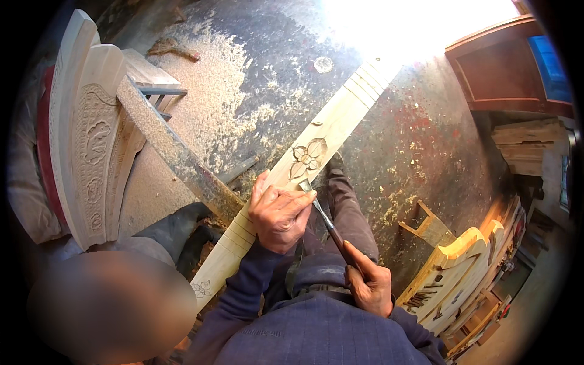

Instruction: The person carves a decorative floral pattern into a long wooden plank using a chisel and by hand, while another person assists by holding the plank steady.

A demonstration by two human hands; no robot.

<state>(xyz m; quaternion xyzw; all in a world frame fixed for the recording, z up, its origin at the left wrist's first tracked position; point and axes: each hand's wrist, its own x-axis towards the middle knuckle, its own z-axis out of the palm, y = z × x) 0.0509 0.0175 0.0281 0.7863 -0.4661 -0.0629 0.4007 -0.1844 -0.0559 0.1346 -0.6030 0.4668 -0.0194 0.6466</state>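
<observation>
Gripping the chisel [333, 231] by its handle, the right hand [370, 286] is closed and positioned to the right of the long wooden board [334, 118]. The left hand [281, 213] lies over the board, fingers curled, fingertips at the chisel's blade; whether they pinch it cannot be told. The two hands are apart. The board crosses diagonally above the person's legs, and the blade end is located on it, beside the carved flower [307, 158]. A smaller flower [202, 289] marks the board's near end. Left of the board: a dusty plank [176, 158], wood shavings [210, 79] on the floor and, farther out, a carved panel [94, 140]. Right of the board: small hand tools [423, 296] and, beyond its far end, a reddish-brown cabinet [499, 70].
</observation>
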